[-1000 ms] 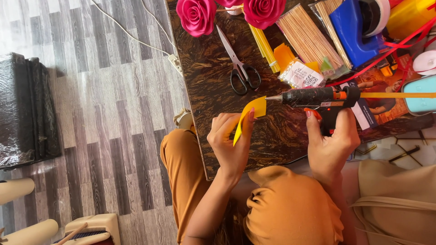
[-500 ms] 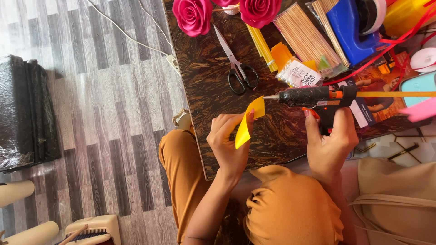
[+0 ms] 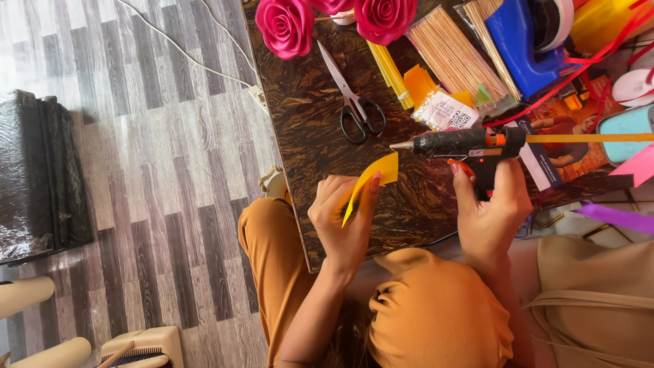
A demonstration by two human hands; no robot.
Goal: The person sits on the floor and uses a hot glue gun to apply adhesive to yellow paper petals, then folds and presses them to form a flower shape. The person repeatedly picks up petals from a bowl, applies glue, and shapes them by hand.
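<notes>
Glue gun point(image 3: 470, 144) horizontal, nozzle pointing left at yellow paper point(image 3: 371, 180)

On the dark table point(image 3: 306, 129) lie scissors point(image 3: 354, 102), two pink roses point(image 3: 285, 26) at the far edge, a bundle of sticks point(image 3: 453, 58), yellow strips point(image 3: 390, 68), and a blue dispenser point(image 3: 521, 41). A white cable point(image 3: 197, 51) runs across the grey plank floor point(image 3: 150, 170). A black bag point(image 3: 37, 170) sits at left.
</notes>
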